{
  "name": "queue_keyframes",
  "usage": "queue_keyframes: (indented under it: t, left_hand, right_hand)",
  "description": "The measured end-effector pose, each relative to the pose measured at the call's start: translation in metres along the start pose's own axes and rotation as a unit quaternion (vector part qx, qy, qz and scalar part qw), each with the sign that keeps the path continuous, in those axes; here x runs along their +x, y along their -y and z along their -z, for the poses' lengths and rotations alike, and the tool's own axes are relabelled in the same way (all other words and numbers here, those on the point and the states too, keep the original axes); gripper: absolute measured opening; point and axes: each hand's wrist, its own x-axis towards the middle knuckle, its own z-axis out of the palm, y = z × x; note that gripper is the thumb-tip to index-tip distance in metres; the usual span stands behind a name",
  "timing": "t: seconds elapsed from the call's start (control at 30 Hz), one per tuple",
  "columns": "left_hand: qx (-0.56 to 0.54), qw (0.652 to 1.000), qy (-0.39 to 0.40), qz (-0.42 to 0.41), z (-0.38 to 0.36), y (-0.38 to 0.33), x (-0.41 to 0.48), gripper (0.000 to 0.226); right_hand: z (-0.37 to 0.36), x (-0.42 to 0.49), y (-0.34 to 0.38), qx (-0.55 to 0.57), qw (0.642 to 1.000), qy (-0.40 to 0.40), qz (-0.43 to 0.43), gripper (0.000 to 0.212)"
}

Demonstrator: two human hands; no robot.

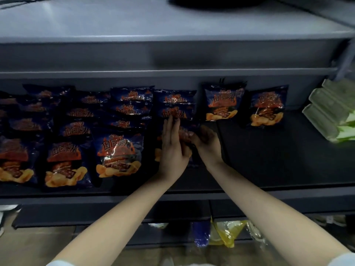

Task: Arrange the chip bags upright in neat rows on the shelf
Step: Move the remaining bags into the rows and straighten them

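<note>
Dark-blue, orange-printed chip bags (pixel 119 152) upright in rows, shelf (pixel 278 150) left; two stand apart right.

chip bags (pixel 119 152): dark blue foil noted, orange-red flame lettering, yellow-orange chips printed low on the front | shelf (pixel 278 150): matt black deck recorded | upper shelf (pixel 153 24): blue-grey, pale sheen seen | packs (pixel 330 116) at right: pale green, white edges | lower bag (pixel 226 233): yellow | neighbouring packet (pixel 200 235): deep blue

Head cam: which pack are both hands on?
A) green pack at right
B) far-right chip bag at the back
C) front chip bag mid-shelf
C: the left hand lies flat on that chip bag, and the right hand grips its right edge.
</note>
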Motion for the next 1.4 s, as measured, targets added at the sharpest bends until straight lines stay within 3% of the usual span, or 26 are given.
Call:
queue_keyframes:
  t: [0.07,0.17,0.3,0.47,0.6,0.7,0.83,0.97,1.13,1.2,1.3,1.4]
  left_hand:
    - [-0.029,0.999,-0.007,-0.012,-0.005,-0.012,0.013,0.075]
    - [-0.065,0.998,-0.018,0.006,-0.014,-0.031,0.033,0.073]
    - [-0.088,0.996,-0.015,0.008,-0.03,-0.052,0.055,0.068]
    - [-0.092,0.995,0.035,-0.033,-0.062,-0.075,0.07,0.06]
    - [-0.15,0.982,0.109,0.037,-0.098,-0.098,0.085,0.059]
    - [-0.205,0.948,0.194,0.148,-0.128,-0.114,0.097,0.061]
    - [-0.215,0.907,0.245,0.265,-0.16,-0.123,0.112,0.057]
    - [-0.254,0.879,0.258,0.312,-0.174,-0.128,0.115,0.057]
    - [-0.21,0.895,0.261,0.295,-0.181,-0.12,0.113,0.05]
    - [-0.203,0.895,0.252,0.305,-0.18,-0.119,0.109,0.061]
    - [-0.193,0.896,0.263,0.301,-0.179,-0.12,0.103,0.078]
    - [-0.216,0.895,0.265,0.286,-0.174,-0.129,0.096,0.059]
  right_hand:
    - [0.016,0.003,0.004,-0.012,1.0,-0.019,0.003,0.056]
    - [0.044,0.011,0.007,-0.019,0.998,-0.054,0.011,0.041]
    - [0.081,0.025,0.002,0.012,0.995,-0.094,-0.007,0.042]
    - [0.13,0.036,0.003,0.044,0.989,-0.143,0.003,0.034]
    - [0.17,0.055,-0.005,-0.032,0.985,-0.168,0.027,0.02]
    - [0.207,0.077,-0.02,-0.09,0.984,-0.153,0.021,0.049]
    - [0.235,0.089,-0.024,-0.069,0.992,-0.098,-0.034,0.051]
    - [0.241,0.089,-0.04,-0.012,0.996,-0.01,-0.089,0.078]
    - [0.25,0.092,-0.054,-0.02,0.991,-0.062,-0.118,0.077]
    - [0.257,0.09,-0.058,-0.01,0.99,-0.071,-0.125,0.068]
    - [0.264,0.086,-0.063,-0.113,0.988,-0.075,-0.076,0.047]
    - [0.265,0.081,-0.065,-0.107,0.988,-0.095,-0.052,0.031]
